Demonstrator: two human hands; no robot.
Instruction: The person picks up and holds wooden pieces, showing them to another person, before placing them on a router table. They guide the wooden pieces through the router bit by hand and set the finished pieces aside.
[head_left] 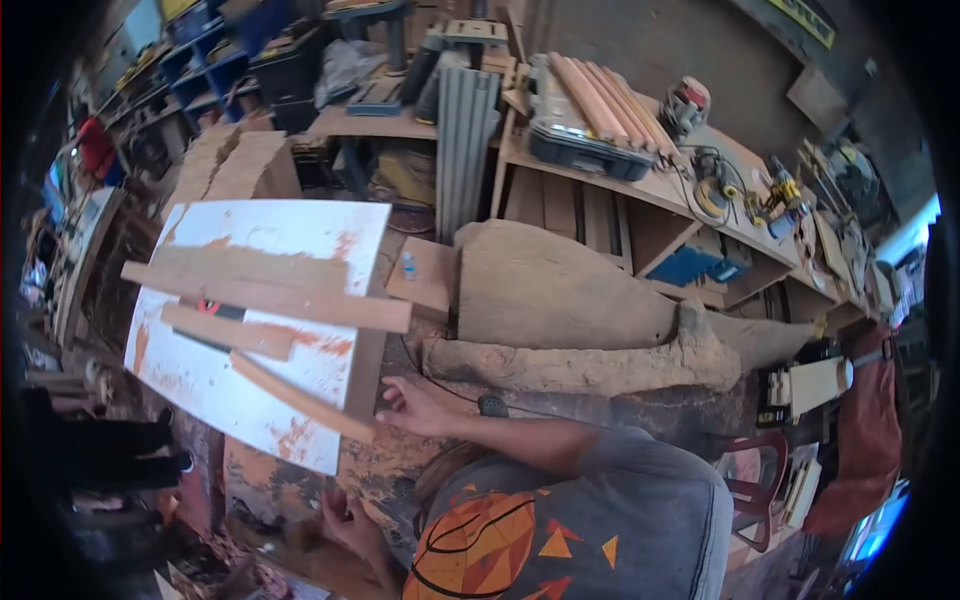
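Note:
My right hand (415,408), with a dark watch on the wrist, is just off the near edge of a white board (240,400) dusted with reddish sawdust. Its fingers are apart and hold nothing. Lower down, below the board's corner, my left hand (350,520) hangs with loosely curled, separated fingers and nothing visible in it. Across the white board lie a long wooden plank (270,296), a shorter wooden piece (228,332) and a narrow wooden strip (300,395). A dark flat object with a red mark is partly hidden beneath the shorter piece.
A big rough wooden slab (555,290) lies beyond my right arm, beside a thick raw-edged timber (580,368). A small bottle (408,265) stands on a wooden block. Behind, a workbench (650,185) carries a tool case (590,150), round wooden rods and power tools.

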